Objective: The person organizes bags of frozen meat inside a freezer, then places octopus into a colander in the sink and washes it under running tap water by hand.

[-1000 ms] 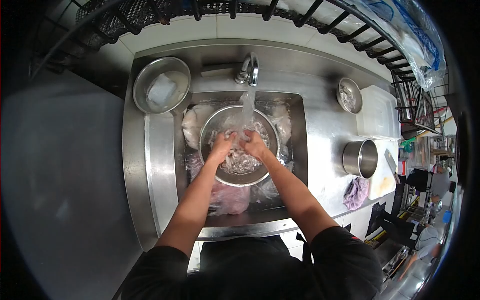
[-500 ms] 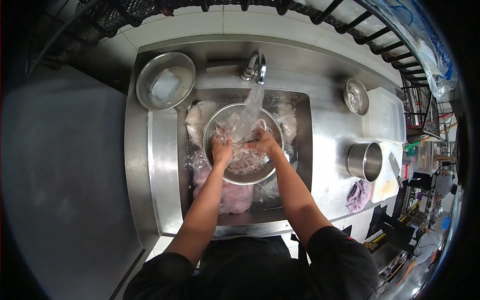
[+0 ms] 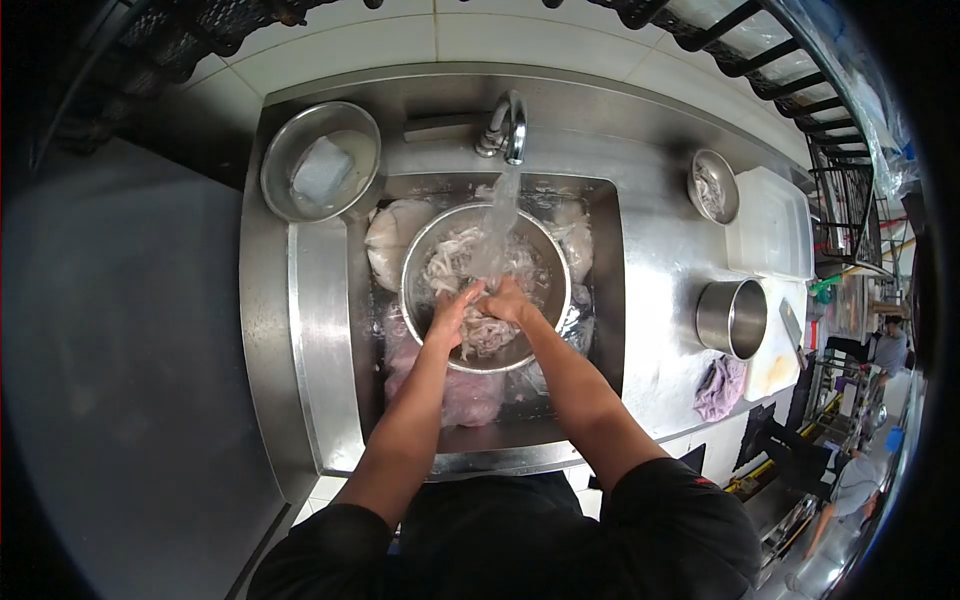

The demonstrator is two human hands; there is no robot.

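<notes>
A round metal bowl (image 3: 412, 325) stands in the sink, holding water and pale, stringy strips (image 3: 487, 338). Water runs from the faucet (image 3: 515, 130) into it. Inside the bowl, my left hand (image 3: 452, 315) touches the strips near the middle, its visible fingers extended. Close beside it, my right hand (image 3: 508, 301) reaches down among the strips, and its fingertips are hidden by them and the water. Wrapped pale bundles (image 3: 392, 245) and a pink bag (image 3: 465, 398) lie around the bowl in the sink.
At the upper left, a metal bowl (image 3: 275, 180) holds a whitish block. To the right are a small bowl (image 3: 727, 205), a metal pot (image 3: 715, 318), a purple cloth (image 3: 720, 388), a plastic container (image 3: 770, 225) and a knife (image 3: 791, 325) on a board. People stand at far right.
My hands were apart half a second ago and are now close together at the bowl's middle. Strips have gathered toward the bowl's upper left. The view has shifted slightly.
</notes>
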